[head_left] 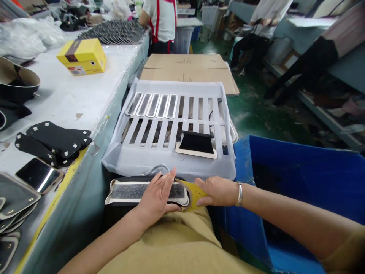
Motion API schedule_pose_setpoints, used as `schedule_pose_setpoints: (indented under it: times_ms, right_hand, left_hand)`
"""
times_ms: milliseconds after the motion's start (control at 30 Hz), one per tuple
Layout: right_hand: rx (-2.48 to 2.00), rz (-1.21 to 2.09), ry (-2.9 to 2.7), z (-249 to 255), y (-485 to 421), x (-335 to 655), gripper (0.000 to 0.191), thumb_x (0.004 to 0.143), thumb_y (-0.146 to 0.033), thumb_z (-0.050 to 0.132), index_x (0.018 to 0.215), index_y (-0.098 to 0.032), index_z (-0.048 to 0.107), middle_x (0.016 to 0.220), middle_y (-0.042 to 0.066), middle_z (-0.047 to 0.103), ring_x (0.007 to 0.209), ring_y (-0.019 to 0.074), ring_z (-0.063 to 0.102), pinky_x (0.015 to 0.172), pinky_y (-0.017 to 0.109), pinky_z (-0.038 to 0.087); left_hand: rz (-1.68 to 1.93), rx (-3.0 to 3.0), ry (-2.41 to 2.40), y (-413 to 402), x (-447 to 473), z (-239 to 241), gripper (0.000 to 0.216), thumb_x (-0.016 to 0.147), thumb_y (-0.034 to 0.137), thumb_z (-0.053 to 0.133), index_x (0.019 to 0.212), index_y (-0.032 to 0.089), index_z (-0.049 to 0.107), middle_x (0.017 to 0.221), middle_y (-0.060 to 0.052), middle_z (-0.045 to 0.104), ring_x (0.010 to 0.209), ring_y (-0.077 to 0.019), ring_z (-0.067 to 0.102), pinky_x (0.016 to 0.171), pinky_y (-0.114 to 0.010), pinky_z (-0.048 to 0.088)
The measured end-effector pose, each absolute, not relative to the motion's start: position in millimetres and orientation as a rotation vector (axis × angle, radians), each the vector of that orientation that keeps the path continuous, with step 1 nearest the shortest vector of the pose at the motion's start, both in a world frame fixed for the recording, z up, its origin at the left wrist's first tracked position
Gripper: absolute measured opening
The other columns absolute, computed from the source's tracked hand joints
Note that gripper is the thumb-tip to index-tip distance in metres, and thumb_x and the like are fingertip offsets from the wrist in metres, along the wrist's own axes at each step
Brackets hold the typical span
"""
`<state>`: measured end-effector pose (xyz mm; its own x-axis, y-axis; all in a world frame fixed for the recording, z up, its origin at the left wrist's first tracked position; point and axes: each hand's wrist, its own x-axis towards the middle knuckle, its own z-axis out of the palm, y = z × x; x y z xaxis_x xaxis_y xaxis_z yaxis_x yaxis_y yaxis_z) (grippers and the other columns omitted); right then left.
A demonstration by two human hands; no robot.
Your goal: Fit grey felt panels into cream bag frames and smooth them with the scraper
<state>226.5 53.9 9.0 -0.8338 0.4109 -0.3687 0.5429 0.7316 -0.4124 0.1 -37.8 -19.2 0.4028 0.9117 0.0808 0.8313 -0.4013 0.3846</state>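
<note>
A long cream-edged piece with a grey strip (128, 191) lies across my lap on something black. My left hand (158, 196) rests on it with the fingers stretched out, covering part of the strip. My right hand (218, 191), wearing a silver bracelet, grips a flat yellow scraper-like piece (194, 195) at the strip's right end. The far edge of the yellow piece is partly hidden by my left fingers. Just beyond, a black piece with a cream border (196, 144) sits on a white slotted tray (142, 160).
Several grey strips (154, 105) lie in a row on the tray. Flattened cardboard (185, 66) is behind it. A blue bin (308, 179) stands at right. On the left table (82, 99) are a yellow box (82, 57) and black cut pieces (54, 140). Other people stand farther back.
</note>
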Motion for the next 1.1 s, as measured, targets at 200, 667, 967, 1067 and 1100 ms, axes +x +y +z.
schedule_pose_setpoints:
  times_ms: [200, 667, 967, 1067, 1100]
  right_hand:
    - [0.65, -0.698, 2.651, 11.5, 62.7, 222.1, 0.048, 0.075, -0.057, 0.055, 0.099, -0.015, 0.055, 0.055, 0.003, 0.055, 0.046, 0.0182, 0.051, 0.044, 0.025, 0.024]
    - [0.802, -1.172, 2.716, 3.5, 67.6, 212.3, 0.031, 0.059, -0.041, 0.075, 0.072, -0.022, 0.054, 0.044, -0.011, 0.025, 0.039, 0.0042, 0.012, 0.04, 0.022, 0.01]
    - [0.791, -1.051, 2.568, 7.9, 65.6, 209.9, 0.034, 0.065, -0.047, 0.069, 0.081, -0.02, 0.057, 0.048, -0.008, 0.033, 0.04, 0.0066, 0.019, 0.041, 0.023, 0.016]
    - [0.699, -0.983, 2.498, 11.5, 70.5, 205.7, 0.038, 0.068, -0.049, 0.065, 0.089, -0.018, 0.058, 0.052, -0.003, 0.044, 0.041, 0.0096, 0.03, 0.043, 0.024, 0.021]
    - [0.661, -0.958, 2.476, 12.4, 71.9, 204.4, 0.04, 0.069, -0.049, 0.063, 0.092, -0.017, 0.057, 0.054, -0.001, 0.048, 0.042, 0.011, 0.035, 0.043, 0.024, 0.022]
  left_hand:
    - [0.381, 2.35, 1.521, -35.3, -1.4, -20.5, 0.107, 0.064, 0.048, 0.072, 0.141, 0.014, 0.005, 0.138, -0.018, 0.038, 0.126, -0.0268, 0.038, 0.106, -0.046, 0.026]
    - [0.378, 2.336, 1.411, -33.6, -2.8, -19.0, 0.093, 0.074, 0.045, 0.062, 0.143, 0.017, 0.006, 0.138, -0.015, 0.037, 0.127, -0.0294, 0.034, 0.105, -0.046, 0.025]
    - [0.376, 2.284, 1.398, -31.3, -0.6, -13.0, 0.09, 0.073, 0.039, 0.063, 0.143, 0.018, 0.01, 0.139, -0.012, 0.037, 0.127, -0.0267, 0.032, 0.106, -0.043, 0.024]
    - [0.373, 2.261, 1.401, -30.7, -0.5, -11.7, 0.09, 0.073, 0.038, 0.063, 0.143, 0.018, 0.009, 0.138, -0.012, 0.037, 0.126, -0.027, 0.033, 0.106, -0.044, 0.025]
    - [0.372, 2.255, 1.404, -30.6, -0.6, -11.5, 0.091, 0.073, 0.038, 0.063, 0.143, 0.018, 0.009, 0.138, -0.012, 0.038, 0.126, -0.0271, 0.033, 0.106, -0.044, 0.025]
